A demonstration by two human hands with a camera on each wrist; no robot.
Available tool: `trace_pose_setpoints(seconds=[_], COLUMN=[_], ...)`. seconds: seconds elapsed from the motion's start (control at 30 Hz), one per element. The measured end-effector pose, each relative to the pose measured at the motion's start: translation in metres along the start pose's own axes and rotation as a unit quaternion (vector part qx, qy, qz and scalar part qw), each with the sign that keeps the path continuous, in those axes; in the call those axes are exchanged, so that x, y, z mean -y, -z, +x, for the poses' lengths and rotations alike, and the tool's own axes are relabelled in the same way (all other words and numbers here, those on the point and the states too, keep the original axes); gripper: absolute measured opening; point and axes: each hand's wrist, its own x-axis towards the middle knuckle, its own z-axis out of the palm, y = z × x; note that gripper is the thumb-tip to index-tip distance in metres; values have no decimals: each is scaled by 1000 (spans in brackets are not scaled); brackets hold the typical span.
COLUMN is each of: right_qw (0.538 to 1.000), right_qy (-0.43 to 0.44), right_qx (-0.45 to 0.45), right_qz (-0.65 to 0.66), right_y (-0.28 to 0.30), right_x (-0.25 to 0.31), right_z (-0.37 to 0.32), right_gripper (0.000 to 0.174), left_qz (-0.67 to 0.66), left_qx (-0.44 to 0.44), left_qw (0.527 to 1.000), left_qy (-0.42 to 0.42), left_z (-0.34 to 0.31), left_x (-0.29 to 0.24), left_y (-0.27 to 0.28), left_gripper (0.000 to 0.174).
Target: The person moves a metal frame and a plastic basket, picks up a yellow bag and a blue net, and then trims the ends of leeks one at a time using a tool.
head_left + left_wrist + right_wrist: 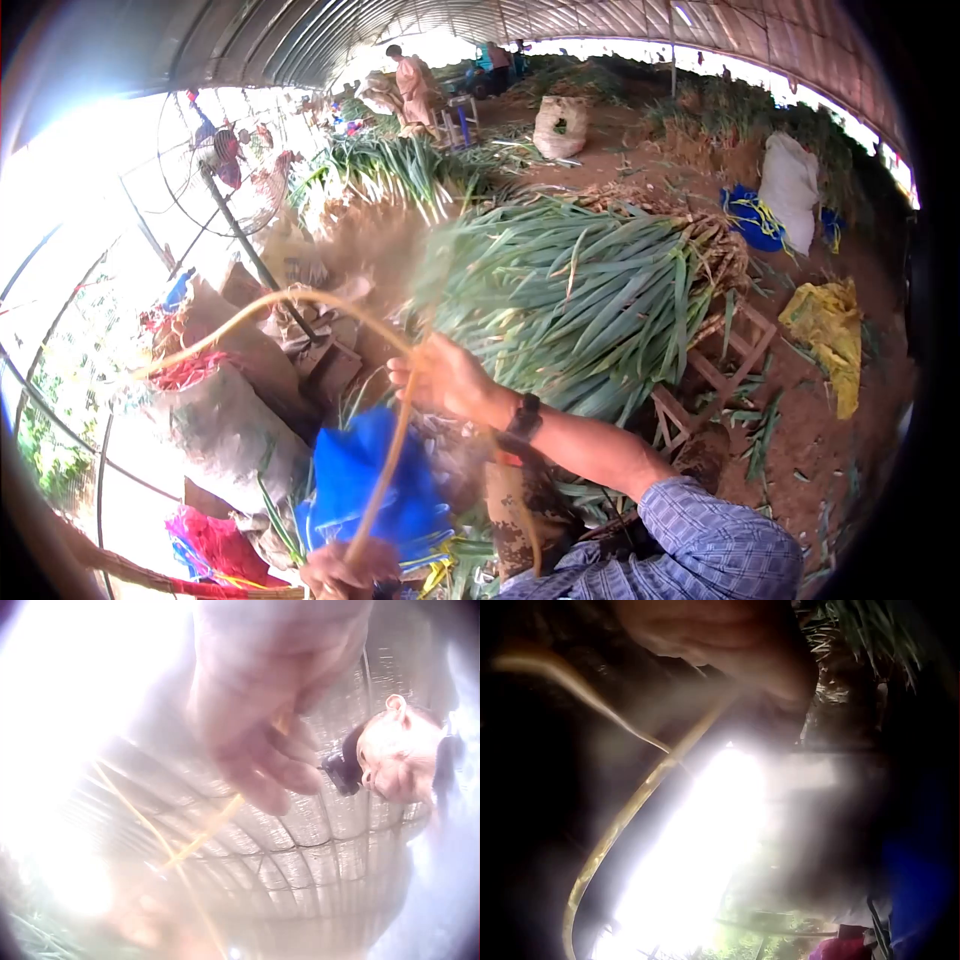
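Note:
A long yellow strap [385, 470] runs between the two hands, with a loose length curving out to the left. My right hand [440, 375], with a dark watch on its wrist, pinches the strap before the pile of green onions. Low in the head view, my left hand [345, 570] grips its lower part beside a blue bag [370, 485]. In the left wrist view, curled fingers of the left hand [274, 705] hold the strap [214, 825]. The right wrist view has the right hand [727, 645] above the strap [641, 795], its fingertips hidden.
Green onions [580, 280] lie heaped ahead, near a wooden frame [735, 350]. Stuffed sacks [230, 420] and a fan [225, 160] stand to the left. Yellow sacking [830, 335] and a white sack [790, 190] are to the right. People [415, 90] are farther back.

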Motion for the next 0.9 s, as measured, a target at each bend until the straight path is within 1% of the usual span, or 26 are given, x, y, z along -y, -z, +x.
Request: trace_pose_setpoints(seconds=[0.07, 0.1, 0.13, 0.17, 0.2, 0.23, 0.27, 0.3, 0.33, 0.37, 0.4, 0.43, 0.47, 0.5, 0.53, 0.57, 0.6, 0.63, 0.67, 0.7, 0.73, 0.77, 0.8, 0.83, 0.87, 0.9], right_qw=[996, 997, 997, 982, 961, 971, 948, 953, 953, 941, 915, 928, 908, 894, 895, 906, 902, 908, 902, 906, 907, 914, 918, 891, 859, 869], right_qy=[12, 29, 40, 114, 163, 148, 174, 190, 218, 255, 296, 289, 307, 314, 294, 263, 255, 234, 204, 174, 146, 139, 141, 155, 174, 162], right_qx=[-43, -35, -27, -110, -138, -69, -76, -34, 5, 26, 26, 69, 87, 116, 116, 59, -45, -97, -70, -51, -44, -66, -98, -99, -104, -101], right_qz=[-71, -66, -62, -103, -178, -174, -254, -236, -208, -219, -272, -227, -273, -299, -316, -326, -346, -333, -374, -382, -392, -375, -358, -415, -470, -456], right_y=[2, -1, -5, -18, -42, -42, -71, -81, -82, -85, -81, -84, -95, -96, -92, -75, -48, -28, -7, -7, -8, -3, 10, 25, 35, 34], right_x=[-4, -3, -2, 1, 9, 20, 28, 34, 35, 38, 43, 41, 35, 26, 20, 22, 28, 31, 38, 34, 33, 30, 33, 34, 34, 32], right_z=[-15, -25, -34, -41, -56, -67, -97, -114, -123, -130, -135, -150, -164, -170, -168, -161, -145, -137, -139, -142, -148, -146, -142, -141, -139, -142], right_gripper=[27, 21, 15, 13, 14, 11, 18, 29, 31, 34, 34, 35, 34, 35, 34, 30, 26, 23, 23, 23, 22, 21, 21, 20, 19, 19], left_qz=[31, 77, 105, 135, 167, 200, 232, 260, 207, 80, -46, -41, -34, 40, 257, 328, 32, 288, 365, 548, 534, 501, 354, 332, 307, 309], left_qx=[54, 104, 119, 134, 152, 172, 192, 208, 166, 111, 52, 38, 14, 109, 52, 160, 168, 113, 146, 125, -56, -224, -314, -300, -355, -377], left_qw=[993, 975, 971, 966, 959, 951, 941, 932, 944, 964, 966, 959, 955, 936, 861, 838, 923, 845, 840, 781, 796, 788, 866, 893, 883, 873], left_qy=[97, 182, 180, 175, 170, 161, 154, 147, 198, 228, 248, 277, 294, 331, 436, 406, 345, 437, 375, 272, 278, 278, 160, 47, 18, -22], left_z=[-20, -38, -58, -62, -60, -53, -47, -45, -56, -60, -65, -78, -89, -73, -76, -94, -111, -123, -122, -118, -116, -95, -87, -63, -50, -38], left_x=[-18, -12, -1, 4, 8, 13, 19, 28, 48, 66, 81, 101, 118, 109, 96, 128, 143, 159, 156, 137, 127, 91, 79, 42, 29, 24], left_y=[-34, -20, -11, -24, -39, -52, -59, -61, -32, -26, -19, -1, 20, 23, 15, 52, 84, 116, 154, 171, 178, 149, 135, 79, 42, 7], left_gripper=[25, 40, 40, 40, 41, 42, 43, 44, 58, 56, 53, 52, 52, 52, 53, 50, 44, 37, 30, 25, 23, 22, 15, 18, 21, 22])
